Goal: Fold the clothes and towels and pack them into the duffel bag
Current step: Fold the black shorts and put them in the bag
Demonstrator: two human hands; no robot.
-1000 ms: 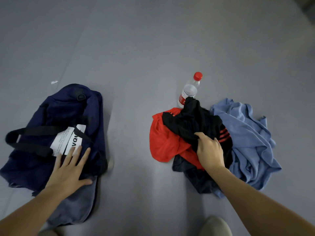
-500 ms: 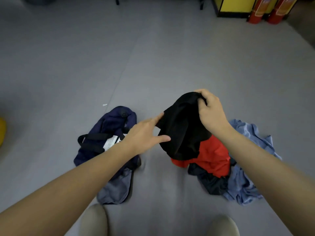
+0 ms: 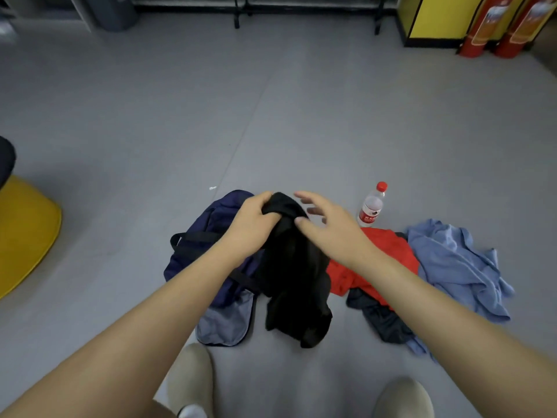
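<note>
Head view: left hand (image 3: 256, 223) has its fingers curled round the top edge of the black garment (image 3: 291, 273) and holds it up, bunched at the grip. The garment hangs straight down from there. Its lower end sits low, between the duffel bag and the clothes pile; contact with the floor can't be confirmed.

Right hand (image 3: 327, 226) holds nothing, fingers spread and fairly straight. Its thumb tip is at the garment's top edge, but whether it touches is unclear.

Duffel bag (image 3: 208, 227): navy, lying on the grey floor (image 3: 271, 116) just left of the hanging garment, partly hidden by the left forearm and the garment. Black straps run across it, and a grey-blue panel (image 3: 226, 324) shows at its near end. Zipped or not: can't tell.

Pile right of the garment, 3 items, all crumpled:
- red garment (image 3: 385, 245), partly behind the right forearm
- dark garment (image 3: 381, 321) on the near side, partly under the red one
- light blue cloth (image 3: 452, 263) farthest right, touching the red one

Water bottle (image 3: 372, 206) with a red cap stands upright just behind the pile.

Left shoe (image 3: 190, 378) and right shoe (image 3: 404, 396) show at the bottom edge. Yellow rounded object (image 3: 27, 233) sits at the left edge, well apart from the bag. Along the far wall are a yellow cabinet (image 3: 434, 16) and 2 red fire extinguishers (image 3: 482, 28) beside it.
</note>
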